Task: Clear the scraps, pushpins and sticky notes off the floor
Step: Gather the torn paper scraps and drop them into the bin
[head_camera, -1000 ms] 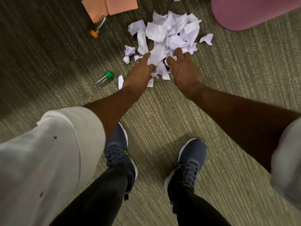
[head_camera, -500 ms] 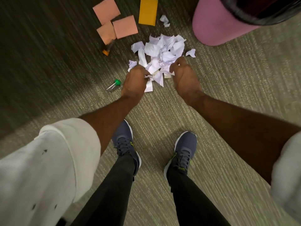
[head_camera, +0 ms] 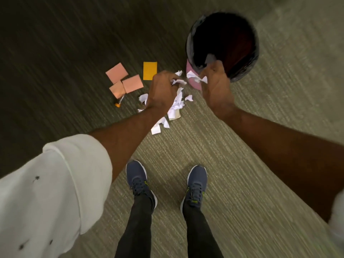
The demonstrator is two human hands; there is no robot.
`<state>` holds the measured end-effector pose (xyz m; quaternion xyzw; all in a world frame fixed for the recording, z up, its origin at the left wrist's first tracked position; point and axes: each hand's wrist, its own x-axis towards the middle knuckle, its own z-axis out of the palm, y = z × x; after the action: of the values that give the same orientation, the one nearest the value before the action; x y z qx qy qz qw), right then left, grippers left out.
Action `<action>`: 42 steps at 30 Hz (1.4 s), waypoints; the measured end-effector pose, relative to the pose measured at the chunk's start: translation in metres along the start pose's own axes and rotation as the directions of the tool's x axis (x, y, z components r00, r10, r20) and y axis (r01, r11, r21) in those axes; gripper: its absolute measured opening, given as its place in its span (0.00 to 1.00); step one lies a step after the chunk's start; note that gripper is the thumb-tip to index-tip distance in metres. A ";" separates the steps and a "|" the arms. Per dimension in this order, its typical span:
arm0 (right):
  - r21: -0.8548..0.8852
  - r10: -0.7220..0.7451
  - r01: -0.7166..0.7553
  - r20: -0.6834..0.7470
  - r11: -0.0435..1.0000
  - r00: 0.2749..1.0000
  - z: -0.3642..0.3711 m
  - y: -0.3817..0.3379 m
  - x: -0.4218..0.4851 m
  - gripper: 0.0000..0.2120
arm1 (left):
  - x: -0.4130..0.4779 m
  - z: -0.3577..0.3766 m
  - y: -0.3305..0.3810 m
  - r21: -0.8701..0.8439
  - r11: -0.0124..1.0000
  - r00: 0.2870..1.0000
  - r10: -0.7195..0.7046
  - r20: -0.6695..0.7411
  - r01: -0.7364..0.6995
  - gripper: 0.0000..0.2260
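My left hand [head_camera: 162, 90] is closed on a fistful of white paper scraps, raised above the scrap pile [head_camera: 175, 106] that lies on the carpet. My right hand [head_camera: 214, 81] grips more white scraps beside the near rim of the pink bin [head_camera: 193, 82], whose black liner [head_camera: 223, 43] gapes open. Three pink sticky notes [head_camera: 130, 82] and an orange sticky note [head_camera: 149, 70] lie flat to the left. An orange pushpin [head_camera: 117, 104] rests by the pink notes. The green pushpin is hidden behind my left forearm.
Striped grey-green carpet [head_camera: 242, 164] covers the floor. My two dark sneakers [head_camera: 139, 183] stand below the pile. A white rolled sleeve [head_camera: 55, 183] fills the lower left.
Both hands closed on scraps and lifted off the pile toward the bin. The view pulled back and the bin's open mouth came into sight.
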<state>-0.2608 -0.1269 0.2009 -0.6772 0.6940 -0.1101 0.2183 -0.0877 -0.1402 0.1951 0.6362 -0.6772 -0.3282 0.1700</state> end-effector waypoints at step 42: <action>-0.018 0.085 -0.087 -0.089 0.996 0.992 -0.062 0.053 0.048 0.16 | 0.101 0.007 0.054 -0.033 0.999 0.992 0.040 0.124 -0.036 0.18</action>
<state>-0.3353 -0.1801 0.2248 -0.6436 0.7326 -0.1227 0.1844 -0.1461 -0.2384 0.2065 0.5988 -0.6935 -0.3741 0.1434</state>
